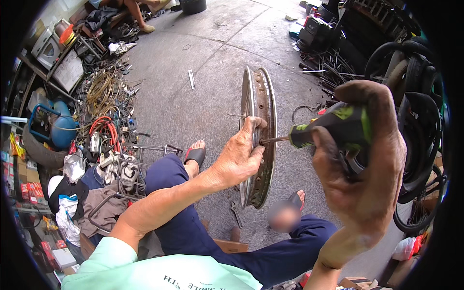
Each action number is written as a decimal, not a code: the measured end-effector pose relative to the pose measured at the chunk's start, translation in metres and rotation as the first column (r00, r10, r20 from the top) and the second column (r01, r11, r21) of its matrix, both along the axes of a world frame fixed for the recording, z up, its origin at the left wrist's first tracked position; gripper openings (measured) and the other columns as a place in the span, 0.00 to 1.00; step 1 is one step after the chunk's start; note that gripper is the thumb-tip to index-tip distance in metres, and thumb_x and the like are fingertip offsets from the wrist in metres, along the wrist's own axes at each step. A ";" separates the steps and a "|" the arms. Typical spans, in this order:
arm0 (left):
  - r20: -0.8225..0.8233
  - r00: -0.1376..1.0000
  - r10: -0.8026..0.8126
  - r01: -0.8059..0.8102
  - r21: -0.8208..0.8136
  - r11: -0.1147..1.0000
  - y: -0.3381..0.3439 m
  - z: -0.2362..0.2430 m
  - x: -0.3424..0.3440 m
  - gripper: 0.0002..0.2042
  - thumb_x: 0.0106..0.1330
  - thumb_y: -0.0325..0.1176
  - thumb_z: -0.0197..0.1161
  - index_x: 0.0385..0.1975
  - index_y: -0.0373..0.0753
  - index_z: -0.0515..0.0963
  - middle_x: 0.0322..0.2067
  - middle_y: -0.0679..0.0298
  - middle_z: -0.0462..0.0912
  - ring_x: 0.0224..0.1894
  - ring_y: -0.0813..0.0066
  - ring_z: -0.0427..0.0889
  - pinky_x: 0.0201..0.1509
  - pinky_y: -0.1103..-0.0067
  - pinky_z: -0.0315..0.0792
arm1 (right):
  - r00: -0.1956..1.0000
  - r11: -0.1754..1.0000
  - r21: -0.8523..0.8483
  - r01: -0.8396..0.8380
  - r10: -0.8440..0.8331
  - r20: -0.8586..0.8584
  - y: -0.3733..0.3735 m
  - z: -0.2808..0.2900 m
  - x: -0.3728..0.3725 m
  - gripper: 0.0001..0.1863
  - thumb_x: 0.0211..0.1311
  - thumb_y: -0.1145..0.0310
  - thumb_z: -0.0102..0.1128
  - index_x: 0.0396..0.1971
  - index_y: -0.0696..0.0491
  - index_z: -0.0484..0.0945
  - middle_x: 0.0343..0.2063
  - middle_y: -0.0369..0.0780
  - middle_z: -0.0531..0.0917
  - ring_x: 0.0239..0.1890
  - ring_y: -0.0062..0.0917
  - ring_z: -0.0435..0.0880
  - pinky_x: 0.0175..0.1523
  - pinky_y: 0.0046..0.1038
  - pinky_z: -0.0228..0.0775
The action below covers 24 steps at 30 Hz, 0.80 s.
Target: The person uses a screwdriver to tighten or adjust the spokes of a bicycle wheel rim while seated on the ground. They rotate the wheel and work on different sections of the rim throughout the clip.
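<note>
A narrow metal wheel rim (261,186) stands upright in front of me, its inner channel rusty brown and dotted with holes. My left hand (234,157) grips it at mid-height, fingers closed over the edge, and a thin metal rod (236,115) juts out left of them. In my right hand (374,179) is a screwdriver with a thick black-and-green handle (345,126). Its metal shaft (276,139) points left, the tip at the rim's channel close to my left fingers; whether it sits in a hole I cannot tell.
A wrench (236,214) lies on the concrete floor below the rim, between my feet. A metal strip (191,79) lies farther off. Cables (99,96), a blue tank (63,122) and clothes crowd the left; black tyres (415,125) and metal rods (333,67) fill the right. Another person's leg (137,14) shows at far left.
</note>
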<state>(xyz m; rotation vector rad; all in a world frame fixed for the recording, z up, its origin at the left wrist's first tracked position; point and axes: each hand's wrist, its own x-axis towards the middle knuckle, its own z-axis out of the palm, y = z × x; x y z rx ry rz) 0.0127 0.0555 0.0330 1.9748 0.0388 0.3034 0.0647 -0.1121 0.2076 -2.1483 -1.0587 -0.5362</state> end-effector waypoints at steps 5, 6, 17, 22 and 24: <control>-0.022 1.000 0.012 -0.016 -0.183 0.983 -0.006 -0.010 -0.004 0.29 0.62 0.16 0.57 0.62 0.39 0.56 0.53 0.50 0.73 0.58 0.55 0.75 0.60 0.69 0.69 | 0.992 0.988 -0.101 0.116 -0.121 -0.045 -0.005 0.000 0.007 0.16 0.59 0.73 0.68 0.45 0.56 0.74 0.25 0.40 0.81 0.30 0.22 0.85 0.38 0.23 0.77; -0.023 1.000 0.017 -0.021 -0.191 0.981 -0.007 -0.008 -0.006 0.29 0.61 0.16 0.57 0.62 0.38 0.56 0.54 0.49 0.72 0.59 0.51 0.74 0.62 0.67 0.68 | 0.993 0.991 -0.089 0.100 -0.104 -0.047 -0.006 -0.002 0.008 0.16 0.60 0.72 0.68 0.44 0.56 0.74 0.25 0.39 0.81 0.28 0.22 0.84 0.37 0.23 0.77; 0.046 0.995 0.093 -0.097 0.099 0.990 -0.007 -0.001 -0.011 0.15 0.60 0.20 0.63 0.47 0.37 0.73 0.44 0.58 0.76 0.45 0.66 0.80 0.48 0.73 0.75 | 0.993 1.000 0.007 -0.022 0.021 0.118 0.002 -0.009 0.006 0.23 0.55 0.63 0.77 0.43 0.56 0.74 0.22 0.37 0.80 0.20 0.18 0.79 0.28 0.21 0.72; 0.017 0.996 0.082 -0.084 0.138 0.987 -0.003 0.003 -0.013 0.14 0.59 0.21 0.64 0.45 0.37 0.74 0.45 0.57 0.77 0.48 0.65 0.79 0.48 0.72 0.74 | 1.000 0.999 -0.028 0.017 -0.017 0.004 0.000 -0.003 0.003 0.20 0.57 0.69 0.73 0.45 0.57 0.74 0.25 0.39 0.82 0.26 0.19 0.83 0.32 0.21 0.74; 0.054 0.997 0.055 -0.061 0.107 0.992 -0.004 0.003 -0.012 0.13 0.58 0.22 0.62 0.43 0.35 0.72 0.42 0.53 0.75 0.45 0.54 0.79 0.49 0.65 0.73 | 0.994 0.995 0.053 -0.089 0.092 -0.055 0.000 -0.005 -0.001 0.19 0.57 0.74 0.69 0.47 0.57 0.73 0.26 0.39 0.82 0.29 0.20 0.84 0.35 0.21 0.76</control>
